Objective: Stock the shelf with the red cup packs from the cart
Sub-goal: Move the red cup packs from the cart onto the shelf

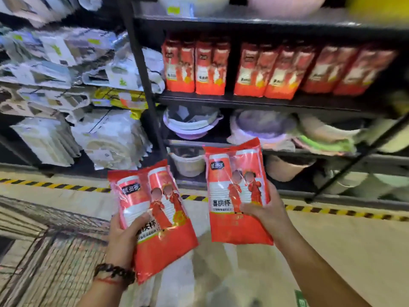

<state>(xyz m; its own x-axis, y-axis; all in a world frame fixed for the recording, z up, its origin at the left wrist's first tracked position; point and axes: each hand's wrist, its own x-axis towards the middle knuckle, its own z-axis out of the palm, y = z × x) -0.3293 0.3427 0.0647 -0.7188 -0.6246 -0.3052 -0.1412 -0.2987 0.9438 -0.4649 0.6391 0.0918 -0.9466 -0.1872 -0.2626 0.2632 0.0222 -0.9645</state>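
Each hand's grip, left hand (124, 238) and right hand (263, 212), clasps one glossy red plastic cup pack, left pack (155, 218) and right pack (238, 191), faces up, ready for the black metal shelf (254, 100).

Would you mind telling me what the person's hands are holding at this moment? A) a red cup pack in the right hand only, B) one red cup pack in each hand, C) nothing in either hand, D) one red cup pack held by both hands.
B: the left hand grips one red cup pack and the right hand grips another red cup pack, both held in front of the shelf.
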